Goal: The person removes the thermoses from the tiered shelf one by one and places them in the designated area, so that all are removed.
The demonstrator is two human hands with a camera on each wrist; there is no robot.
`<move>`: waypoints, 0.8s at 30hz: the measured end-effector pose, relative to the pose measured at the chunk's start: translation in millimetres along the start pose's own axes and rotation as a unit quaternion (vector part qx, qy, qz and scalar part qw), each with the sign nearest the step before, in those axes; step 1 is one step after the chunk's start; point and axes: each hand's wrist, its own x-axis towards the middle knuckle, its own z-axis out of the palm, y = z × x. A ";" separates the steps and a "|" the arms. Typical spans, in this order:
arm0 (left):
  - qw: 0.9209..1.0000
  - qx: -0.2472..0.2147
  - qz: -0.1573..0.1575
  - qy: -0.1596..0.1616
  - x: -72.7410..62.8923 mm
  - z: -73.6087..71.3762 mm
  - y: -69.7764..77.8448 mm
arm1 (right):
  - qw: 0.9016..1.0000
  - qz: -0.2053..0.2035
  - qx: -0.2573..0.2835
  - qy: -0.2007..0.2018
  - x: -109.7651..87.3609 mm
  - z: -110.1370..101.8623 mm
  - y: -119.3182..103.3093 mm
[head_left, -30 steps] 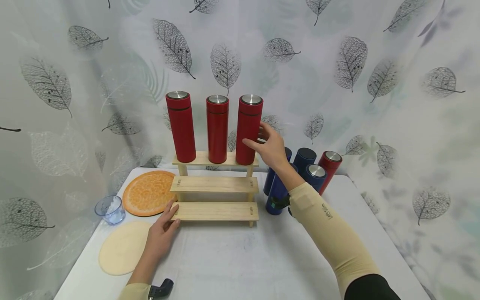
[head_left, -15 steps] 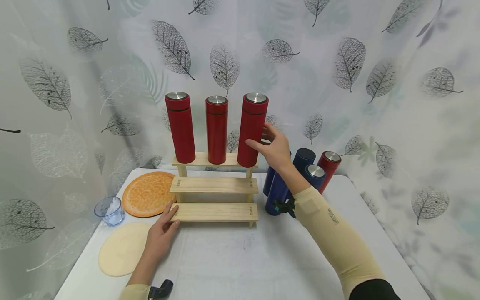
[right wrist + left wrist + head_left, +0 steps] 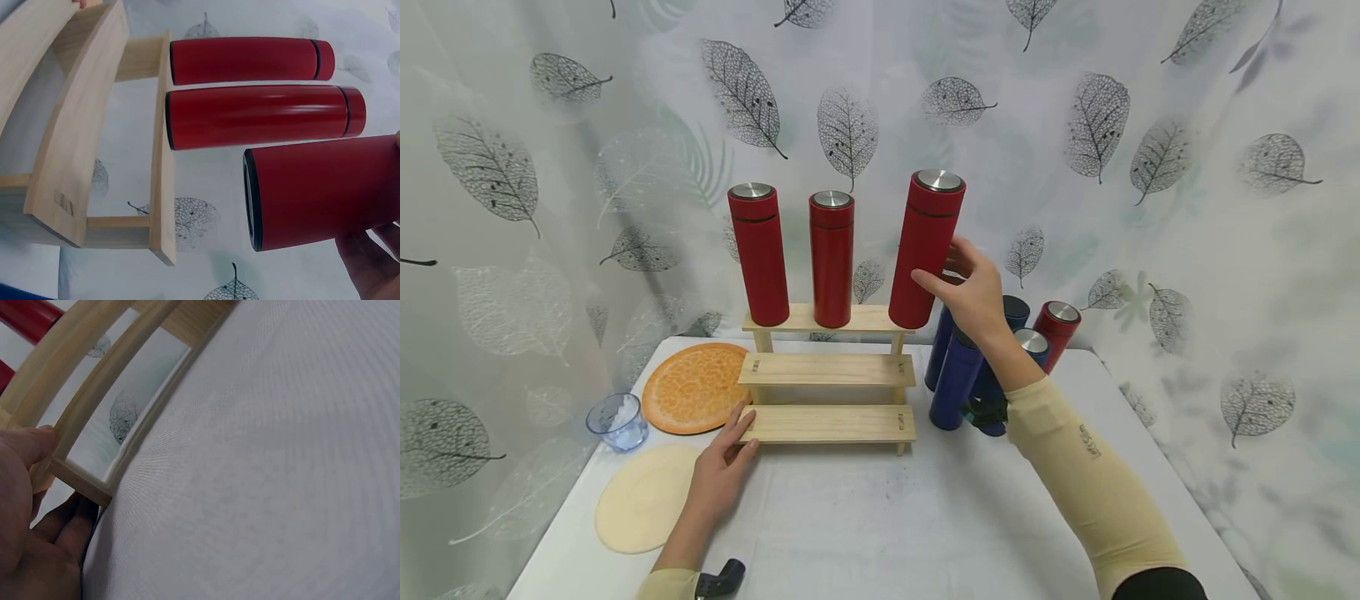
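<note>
My right hand grips a red vacuum flask with a silver-topped lid, tilted slightly right. In the right wrist view the held flask's base is apart from the top shelf of the wooden three-step rack. Two more red flasks, one at the left and one in the middle, stand upright on that shelf. My left hand holds the left end of the rack's lowest step. In the left wrist view the thumb lies on the wood, with fingers around the end support.
Right of the rack stand several blue flasks and a red flask, partly hidden by my right arm. At left lie an orange round mat and a cream round mat. Beside them is a blue glass cup.
My right hand has lifted the rightmost red flask off the top shelf, moving it right and tilting it slightly. The left hand stays at the lowest step.
</note>
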 end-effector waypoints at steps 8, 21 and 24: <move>1.000 -0.002 0.003 -0.001 -0.7 -0.8 1.4 | 1.000 -0.004 -0.014 0.012 0.2 -15.6 -8.2; 1.000 -0.005 0.007 0.000 -1.0 -1.1 0.8 | 0.999 0.003 -0.031 0.021 -5.9 -37.6 -10.8; 1.000 -0.008 0.004 0.000 -1.0 -0.8 1.1 | 0.999 0.013 -0.026 0.027 -7.0 -43.6 -12.7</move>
